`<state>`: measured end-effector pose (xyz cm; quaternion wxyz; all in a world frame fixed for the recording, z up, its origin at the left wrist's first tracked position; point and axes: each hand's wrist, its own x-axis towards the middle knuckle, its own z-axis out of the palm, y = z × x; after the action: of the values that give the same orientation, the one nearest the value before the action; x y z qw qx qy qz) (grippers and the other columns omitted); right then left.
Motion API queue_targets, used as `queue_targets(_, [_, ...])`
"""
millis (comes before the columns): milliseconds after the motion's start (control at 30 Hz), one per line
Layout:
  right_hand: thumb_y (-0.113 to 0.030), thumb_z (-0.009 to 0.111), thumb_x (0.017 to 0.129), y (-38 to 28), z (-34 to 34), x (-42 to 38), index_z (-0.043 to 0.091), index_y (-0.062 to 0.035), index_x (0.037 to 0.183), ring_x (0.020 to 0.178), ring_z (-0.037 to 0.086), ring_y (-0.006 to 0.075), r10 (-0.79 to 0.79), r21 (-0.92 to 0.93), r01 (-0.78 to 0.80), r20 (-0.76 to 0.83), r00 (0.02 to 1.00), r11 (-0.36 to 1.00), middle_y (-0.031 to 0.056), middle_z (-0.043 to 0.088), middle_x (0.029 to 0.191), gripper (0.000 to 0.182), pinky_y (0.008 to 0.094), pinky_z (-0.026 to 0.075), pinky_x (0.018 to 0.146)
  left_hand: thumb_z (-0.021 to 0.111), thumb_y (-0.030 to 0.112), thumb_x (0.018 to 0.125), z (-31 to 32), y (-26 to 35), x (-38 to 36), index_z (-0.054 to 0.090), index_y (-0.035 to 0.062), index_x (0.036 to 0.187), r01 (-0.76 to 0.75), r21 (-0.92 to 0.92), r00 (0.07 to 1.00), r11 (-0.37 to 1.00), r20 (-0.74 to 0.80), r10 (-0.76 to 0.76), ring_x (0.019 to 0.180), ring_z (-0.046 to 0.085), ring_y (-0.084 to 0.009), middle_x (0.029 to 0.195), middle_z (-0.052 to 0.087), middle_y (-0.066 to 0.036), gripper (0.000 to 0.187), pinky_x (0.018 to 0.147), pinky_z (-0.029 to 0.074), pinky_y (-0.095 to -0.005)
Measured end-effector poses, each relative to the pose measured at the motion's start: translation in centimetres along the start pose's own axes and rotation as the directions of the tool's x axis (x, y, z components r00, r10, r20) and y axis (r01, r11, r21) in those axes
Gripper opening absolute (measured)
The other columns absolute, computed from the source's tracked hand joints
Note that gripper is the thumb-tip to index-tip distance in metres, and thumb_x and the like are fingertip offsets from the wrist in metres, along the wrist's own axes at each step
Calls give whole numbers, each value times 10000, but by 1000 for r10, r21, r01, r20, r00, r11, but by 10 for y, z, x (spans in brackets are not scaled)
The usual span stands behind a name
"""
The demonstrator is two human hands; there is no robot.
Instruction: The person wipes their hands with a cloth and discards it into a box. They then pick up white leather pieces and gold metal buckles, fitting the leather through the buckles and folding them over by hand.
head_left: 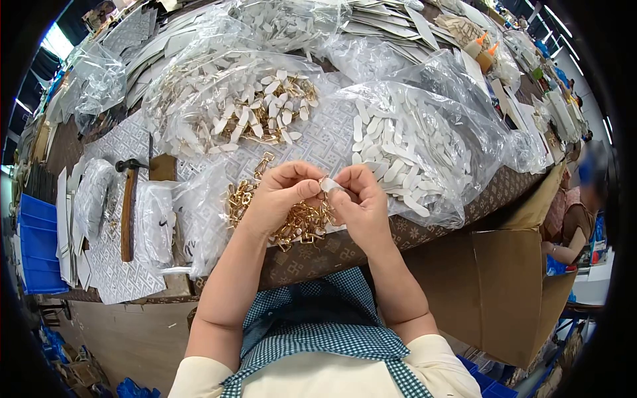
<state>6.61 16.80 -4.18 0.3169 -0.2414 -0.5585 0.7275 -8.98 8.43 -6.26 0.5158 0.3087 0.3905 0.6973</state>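
Near the table's front edge, my left hand [286, 194] and my right hand [358, 200] meet, their fingers pinched together. Between them is a small white tab [328, 185], with a bit of gold metal at its left end. A pile of gold buckles [302, 225] lies under and around my left hand. To the right of my right hand, loose white tabs [398, 156] spill from a clear plastic bag [458, 146]. Behind my hands, another clear bag [189, 99] holds white tabs joined to gold buckles [265, 109].
A hammer [127, 205] and wrapped plastic packets [156, 222] lie at the left, beside a blue crate [41, 242]. Glue bottles [486, 58] stand at the back right. A large cardboard box [497, 285] is at the right front, with another person [576, 222] beyond it.
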Motion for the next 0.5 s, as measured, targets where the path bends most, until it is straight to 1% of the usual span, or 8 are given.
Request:
queue_targets(100, [-16, 594, 893, -12, -1, -2, 516, -10, 1008, 697, 531, 13, 70, -65, -69, 20, 997, 995, 10, 604, 841, 139, 179, 426, 591, 686, 116, 919, 3, 2, 0, 680, -6, 1008, -36, 16, 999, 999, 11, 36, 802, 628, -95, 898, 678, -36, 151, 724, 523, -232])
queue_targets(167, [-12, 594, 888, -12, 1, -4, 519, -5, 1009, 703, 537, 16, 56, -81, -54, 23, 998, 995, 10, 602, 838, 143, 179, 427, 593, 697, 108, 909, 2, 5, 1, 685, -3, 977, -60, 9, 998, 998, 33, 59, 788, 606, -78, 887, 668, -19, 130, 713, 496, -217])
queue_targets(267, [-12, 596, 884, -7, 1, -7, 531, -2, 1045, 717, 551, 25, 3, -129, 0, 26, 1000, 992, 11, 600, 836, 175, 187, 438, 600, 706, 112, 905, -1, 5, 0, 688, 2, 940, -37, 166, 999, 985, 23, 33, 758, 566, -54, 859, 649, 10, 117, 688, 462, -206])
queue_targets(300, [-13, 597, 883, -5, 0, -7, 536, -2, 1063, 723, 557, 29, -21, -149, 24, 26, 999, 988, 12, 600, 835, 191, 192, 443, 603, 705, 102, 897, 1, 8, 0, 682, 8, 926, -38, 211, 999, 977, 20, 34, 722, 539, -29, 815, 633, 27, 101, 642, 435, -193])
queue_targets(400, [-29, 645, 867, -7, 2, -8, 566, -12, 1111, 740, 581, 54, -34, -209, 46, 56, 998, 977, 32, 625, 854, 257, 216, 476, 622, 687, 82, 890, -3, 7, 0, 666, 8, 886, 1, 308, 1000, 951, -22, 6, 684, 512, -10, 781, 620, 35, 77, 595, 401, -183])
queue_targets(500, [-54, 707, 835, -14, 4, -7, 608, -25, 1100, 753, 642, 105, -178, -481, 225, 142, 974, 847, 72, 670, 903, 285, 247, 513, 628, 670, 73, 882, 2, 7, -2, 649, 11, 856, 49, 321, 997, 946, -75, -26, 646, 492, -4, 751, 612, 32, 70, 544, 366, -181])
